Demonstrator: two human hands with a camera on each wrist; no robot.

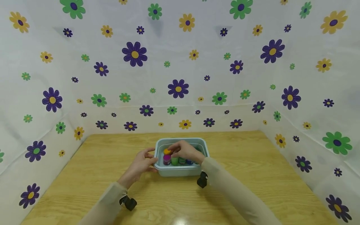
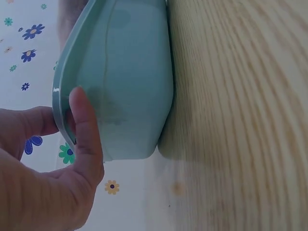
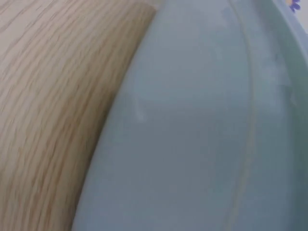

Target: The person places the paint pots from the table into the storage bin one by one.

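Note:
A pale blue plastic tub point(image 1: 180, 172) stands on the table with several small lidded jars inside. My left hand point(image 1: 142, 162) pinches its left rim, the thumb on one side and a finger on the outer wall in the left wrist view point(image 2: 84, 130). Reaching over the front wall, my right hand point(image 1: 184, 150) has its fingertips at an orange jar point(image 1: 167, 152) and appears to pinch it. In front of that sits a magenta jar point(image 1: 167, 160), with a light green jar point(image 1: 174, 161), a dark green jar point(image 1: 182, 161) and a blue jar point(image 1: 189, 162) to its right, partly hidden by my hand.
The wooden table point(image 1: 239, 175) extends around the tub on all sides. White cloth with printed flowers point(image 1: 180, 118) hangs at the back and both sides. The tub's outer wall point(image 3: 183, 120) fills most of the right wrist view, where no fingers show.

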